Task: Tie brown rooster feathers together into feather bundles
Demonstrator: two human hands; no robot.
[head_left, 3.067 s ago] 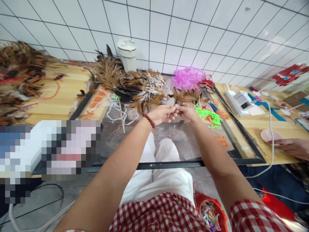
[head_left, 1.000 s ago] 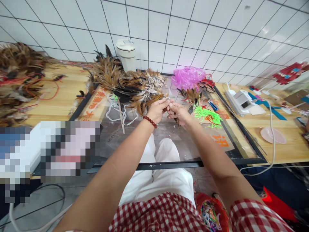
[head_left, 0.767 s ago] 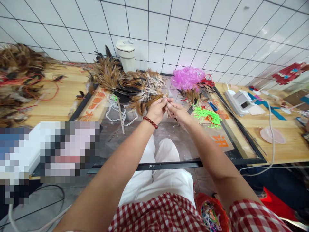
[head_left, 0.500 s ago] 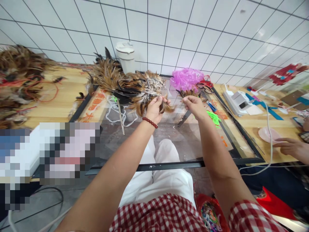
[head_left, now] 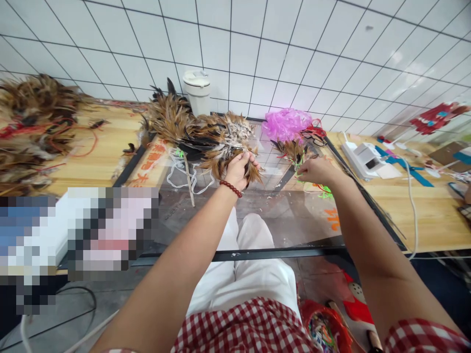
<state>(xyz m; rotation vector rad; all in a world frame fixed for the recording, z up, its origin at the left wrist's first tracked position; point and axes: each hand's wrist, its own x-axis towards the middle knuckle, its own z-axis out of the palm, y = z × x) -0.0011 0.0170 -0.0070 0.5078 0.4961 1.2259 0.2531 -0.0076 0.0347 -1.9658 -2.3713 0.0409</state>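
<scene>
My left hand [head_left: 237, 171], with a dark red bead bracelet on the wrist, is closed around a small bunch of brown feathers [head_left: 253, 170] over the glass tabletop. Just behind it lies a thick pile of brown and black feathers [head_left: 206, 130] with pale, fluffy quill ends. Farther right, my right hand [head_left: 314, 170] has its fingers drawn together beside a smaller feather bundle [head_left: 293, 149]. Thin green strands [head_left: 324, 191] lie under and beside that hand. What its fingertips pinch, if anything, is too small to make out.
A white lidded cup [head_left: 197, 93] and a crumpled pink plastic bag [head_left: 285, 123] stand along the tiled wall. More feathers [head_left: 37, 98] are heaped at far left. A white device [head_left: 364, 159] with a cable sits to the right. Below is a red basket [head_left: 344, 326].
My right hand has moved right and slightly down, away from the small feather bundle's top. My left hand keeps its feathers nearly in place. The other person's hand at right has left the view.
</scene>
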